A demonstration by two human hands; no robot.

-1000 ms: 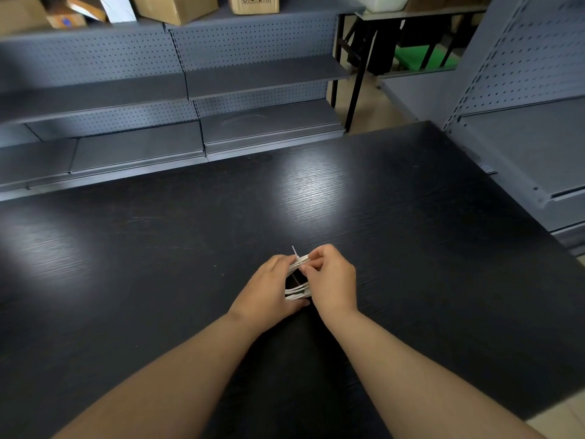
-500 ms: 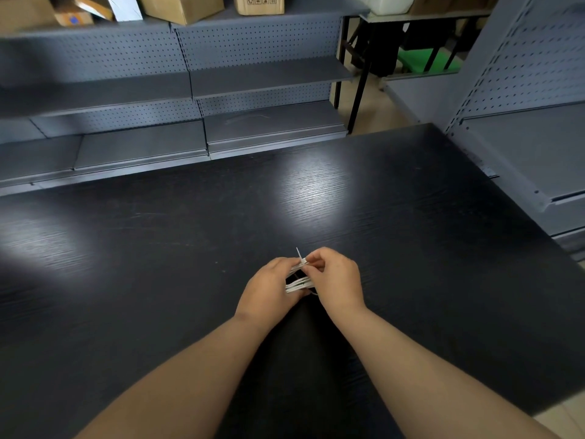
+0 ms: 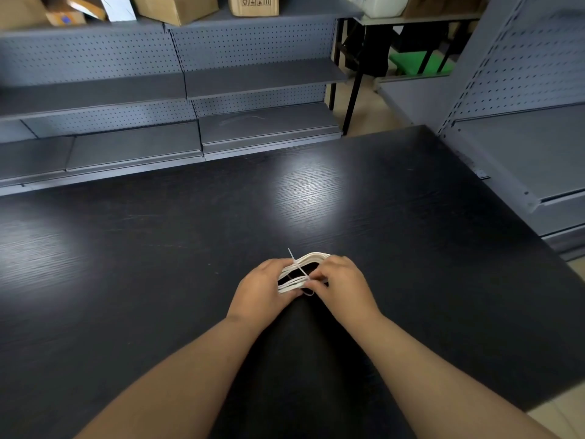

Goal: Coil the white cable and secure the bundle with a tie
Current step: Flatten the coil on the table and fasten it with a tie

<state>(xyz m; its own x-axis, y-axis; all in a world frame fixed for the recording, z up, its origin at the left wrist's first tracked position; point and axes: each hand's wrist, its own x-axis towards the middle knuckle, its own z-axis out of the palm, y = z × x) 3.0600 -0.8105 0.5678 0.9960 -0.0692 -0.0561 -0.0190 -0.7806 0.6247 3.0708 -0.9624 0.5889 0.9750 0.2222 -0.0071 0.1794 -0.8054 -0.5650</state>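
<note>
In the lower middle of the frame we see the white cable [image 3: 304, 270] already coiled into a flat bundle of several thin loops, with a dark gap in its middle. The left hand [image 3: 264, 290] closes around the left end of the bundle, and the right hand [image 3: 340, 285] grips the right end with curled fingers. A thin white tie [image 3: 298, 267] crosses the bundle on a slant; its free tip stands up above the loops, and its lower end makes a small loop by the right fingertips. We cannot tell if the tie is locked.

The bundle is just above a black wood-grain table [image 3: 158, 280], which fills most of the frame and shows two pale reflections of light. Behind it, across the upper part, stand grey metal shelves [image 3: 259, 74] with perforated backs. Cardboard boxes [image 3: 177, 7] sit on top at the upper left, and another grey shelf unit [image 3: 522, 90] stands on the right.
</note>
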